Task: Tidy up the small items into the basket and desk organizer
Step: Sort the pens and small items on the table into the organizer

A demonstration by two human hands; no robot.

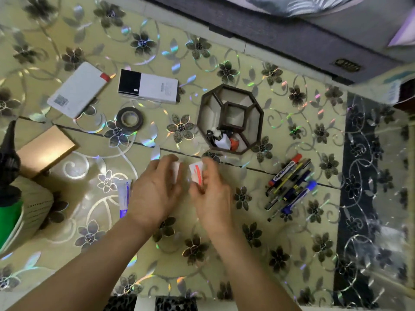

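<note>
Broadly, the floral tabletop carries everything, with two flat boxes, one white and one black-and-white, lying at the far left. Right of them stands the dark octagonal desk organizer, whose near compartment already holds a few small bottles; I see no basket for certain. A loose bundle of pens and markers lies near right, well apart from the hands. A roll of tape sits between the boxes and the hands. Just near the organizer, the left hand curls round a small white item, and the right hand pinches a small white-and-red tube. Both look light and slightly squashy, probably best held by the body, not the cap.
</note>
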